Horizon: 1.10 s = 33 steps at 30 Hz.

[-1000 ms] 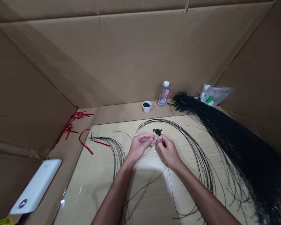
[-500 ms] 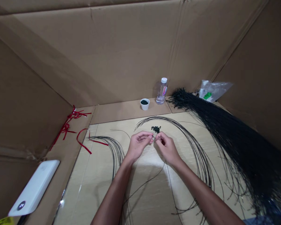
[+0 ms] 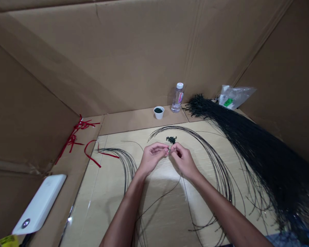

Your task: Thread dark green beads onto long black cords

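My left hand [image 3: 152, 158] and my right hand [image 3: 183, 159] meet fingertip to fingertip over a pale board [image 3: 164, 206], both pinched shut. A thin black cord [image 3: 167, 192] trails from the pinch back toward me. What sits between the fingertips is too small to name. Just beyond the fingers lies a small heap of dark beads [image 3: 171, 139]. Curved bunches of black cords lie to the left [image 3: 127, 164] and to the right [image 3: 218, 164] of my hands.
A white cup of dark beads [image 3: 159, 112] and a clear water bottle [image 3: 178, 98] stand at the back. A thick black cord bundle [image 3: 260, 151] fills the right side, a plastic bag [image 3: 233, 97] behind it. Red ribbons [image 3: 79, 137] and a white power bank [image 3: 39, 203] lie left. Cardboard walls surround everything.
Both hands stay pinched together at the same spot. The view has tilted slightly, so everything sits a little higher in the picture.
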Each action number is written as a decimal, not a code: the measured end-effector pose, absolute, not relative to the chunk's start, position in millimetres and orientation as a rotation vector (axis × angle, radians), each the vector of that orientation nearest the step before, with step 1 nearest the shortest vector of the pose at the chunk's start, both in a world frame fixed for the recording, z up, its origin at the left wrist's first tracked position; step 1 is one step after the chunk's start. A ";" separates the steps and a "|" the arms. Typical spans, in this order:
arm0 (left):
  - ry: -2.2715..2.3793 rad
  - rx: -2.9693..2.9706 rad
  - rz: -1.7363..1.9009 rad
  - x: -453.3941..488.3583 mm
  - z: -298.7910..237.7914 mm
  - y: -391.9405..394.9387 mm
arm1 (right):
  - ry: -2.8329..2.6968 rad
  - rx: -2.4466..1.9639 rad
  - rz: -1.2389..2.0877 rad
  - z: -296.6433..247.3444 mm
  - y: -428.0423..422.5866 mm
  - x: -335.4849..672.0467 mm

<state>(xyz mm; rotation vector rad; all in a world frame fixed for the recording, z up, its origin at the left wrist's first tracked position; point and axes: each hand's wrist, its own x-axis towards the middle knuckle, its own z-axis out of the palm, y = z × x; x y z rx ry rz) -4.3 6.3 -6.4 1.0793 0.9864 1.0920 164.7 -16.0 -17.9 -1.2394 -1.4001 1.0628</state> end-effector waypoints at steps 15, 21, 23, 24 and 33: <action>0.954 1.074 1.053 -5.7 -3.6 7.2 | -1.433 -1.209 1.069 -13.8 -16.7 164.9; 0.966 1.059 1.040 -6.2 -0.9 7.9 | -1.428 -1.208 1.004 -13.6 -18.7 164.1; 0.972 1.066 1.036 -6.3 -0.9 7.8 | -1.431 -1.208 0.993 -13.2 -19.1 163.9; 0.972 1.073 1.039 -6.3 -1.3 7.8 | -1.430 -1.210 0.989 -12.8 -19.2 163.8; 1.005 1.130 1.039 -6.0 -1.6 7.4 | -1.417 -1.177 0.999 -8.0 -20.2 162.3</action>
